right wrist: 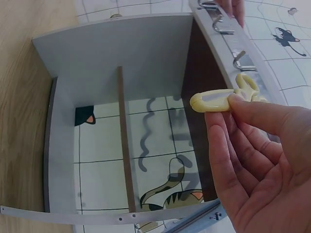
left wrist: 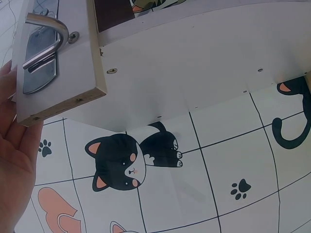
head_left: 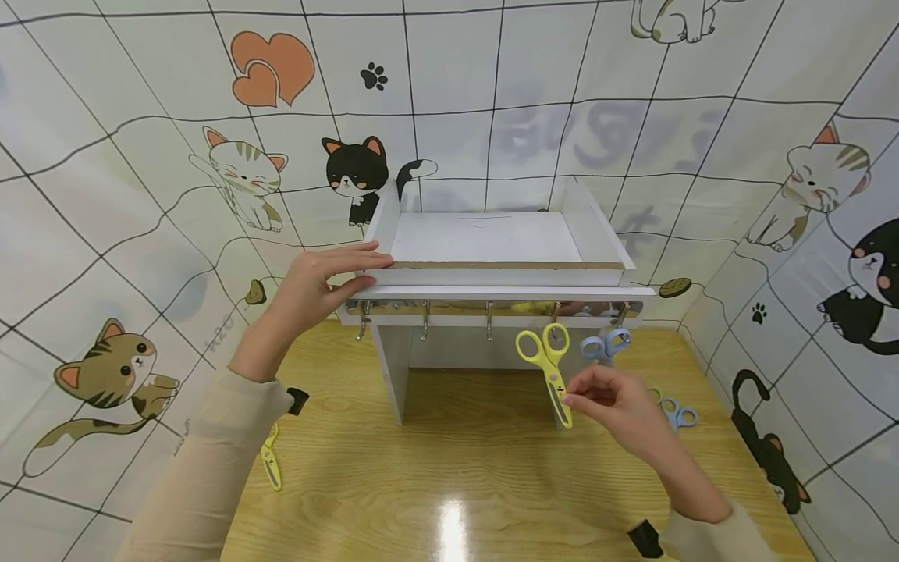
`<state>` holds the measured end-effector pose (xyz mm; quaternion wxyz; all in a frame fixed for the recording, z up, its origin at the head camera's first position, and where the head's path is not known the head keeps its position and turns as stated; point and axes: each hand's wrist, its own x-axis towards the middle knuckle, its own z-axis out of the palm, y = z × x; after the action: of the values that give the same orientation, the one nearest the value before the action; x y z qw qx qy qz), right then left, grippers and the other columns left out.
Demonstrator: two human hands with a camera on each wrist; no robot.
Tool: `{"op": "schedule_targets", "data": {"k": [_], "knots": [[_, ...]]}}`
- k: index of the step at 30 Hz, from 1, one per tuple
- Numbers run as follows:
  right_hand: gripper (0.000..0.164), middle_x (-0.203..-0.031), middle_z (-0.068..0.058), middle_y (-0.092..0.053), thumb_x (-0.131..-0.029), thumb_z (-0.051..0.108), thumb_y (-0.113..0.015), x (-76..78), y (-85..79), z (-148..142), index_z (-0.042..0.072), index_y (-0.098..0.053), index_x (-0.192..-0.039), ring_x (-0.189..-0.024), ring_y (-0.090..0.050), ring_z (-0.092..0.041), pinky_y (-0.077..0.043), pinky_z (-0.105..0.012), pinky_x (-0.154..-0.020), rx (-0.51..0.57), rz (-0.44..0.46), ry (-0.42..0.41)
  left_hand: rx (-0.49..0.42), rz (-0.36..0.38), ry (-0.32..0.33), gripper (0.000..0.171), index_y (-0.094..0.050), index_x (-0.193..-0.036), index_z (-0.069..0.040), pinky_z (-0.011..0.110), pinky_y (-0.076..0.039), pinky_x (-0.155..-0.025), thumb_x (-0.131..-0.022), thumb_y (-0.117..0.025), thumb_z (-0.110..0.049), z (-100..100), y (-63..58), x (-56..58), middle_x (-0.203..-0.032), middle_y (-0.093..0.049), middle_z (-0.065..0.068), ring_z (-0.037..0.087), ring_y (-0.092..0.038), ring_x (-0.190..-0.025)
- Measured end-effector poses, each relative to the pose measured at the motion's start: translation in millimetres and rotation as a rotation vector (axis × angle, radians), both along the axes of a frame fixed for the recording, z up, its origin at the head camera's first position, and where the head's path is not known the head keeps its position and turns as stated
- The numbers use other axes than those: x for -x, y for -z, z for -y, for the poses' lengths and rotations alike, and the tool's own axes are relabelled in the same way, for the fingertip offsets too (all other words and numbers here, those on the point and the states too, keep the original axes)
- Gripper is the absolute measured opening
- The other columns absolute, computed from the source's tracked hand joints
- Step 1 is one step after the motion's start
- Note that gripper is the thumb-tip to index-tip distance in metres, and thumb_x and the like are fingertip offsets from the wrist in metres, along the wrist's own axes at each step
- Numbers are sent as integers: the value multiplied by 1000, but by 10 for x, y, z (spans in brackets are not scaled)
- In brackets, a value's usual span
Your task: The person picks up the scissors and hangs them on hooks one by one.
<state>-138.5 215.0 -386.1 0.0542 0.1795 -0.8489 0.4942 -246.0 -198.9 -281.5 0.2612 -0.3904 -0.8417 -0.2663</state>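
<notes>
Yellow scissors [head_left: 548,363] are pinched near their blade end between the thumb and fingers of my right hand [head_left: 621,406]. Their finger loops point up, just in front of a hook [head_left: 556,311] on the rail of a white shelf [head_left: 506,277]. In the right wrist view the same scissors [right wrist: 216,99] lie over the thumb and fingertips. Blue scissors [head_left: 605,343] are at the rightmost hook, their lower part hidden by my right hand. My left hand [head_left: 316,277] rests on the shelf's left front corner with its fingers extended; the left wrist view shows it behind the rail end.
More yellow scissors [head_left: 271,459] lie on the wooden table [head_left: 449,460] at the left. At the right, other blue scissors [head_left: 679,414] lie beside a yellow-green loop [head_left: 656,394]. Cat-printed sheeting [head_left: 492,140] surrounds the table. Other hooks [head_left: 424,320] line the rail.
</notes>
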Motion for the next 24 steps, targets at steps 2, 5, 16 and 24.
{"op": "schedule_targets", "data": {"k": [2, 5, 16, 24], "knots": [[5, -82, -5, -70, -90, 5, -72, 8, 31, 18, 3, -68, -90, -67, -62, 0, -55, -22, -58, -14, 11, 27, 3, -3, 0, 43, -73, -122, -16, 42, -50, -105, -82, -78, 1, 1, 1, 2, -123, -73, 3, 24, -64, -125], [5, -82, -8, -70, -90, 7, -73, 12, 68, 50, 4, -68, -90, -65, -60, 0, -53, -22, -56, -47, 22, 72, 6, -5, -1, 43, -73, -122, -16, 42, -49, -106, -82, -78, 1, 2, 3, 6, -123, -73, 3, 24, -64, -125], [3, -86, -8, -72, -91, 6, -72, 24, 163, 101, 6, -69, -91, -69, -62, 2, -56, -19, -63, -111, 7, 164, 9, -8, 1, 42, -74, -121, -15, 41, -49, -106, -83, -77, 1, 5, 10, 9, -123, -73, 4, 24, -64, -125], [5, -92, -7, -74, -91, 3, -70, -6, 221, 77, 6, -69, -95, -78, -71, -5, -58, -18, -68, -112, 27, 164, 6, -7, 7, 42, -74, -121, -15, 40, -50, -105, -83, -77, 1, 7, 4, 14, -123, -73, 3, 24, -64, -124]]}}
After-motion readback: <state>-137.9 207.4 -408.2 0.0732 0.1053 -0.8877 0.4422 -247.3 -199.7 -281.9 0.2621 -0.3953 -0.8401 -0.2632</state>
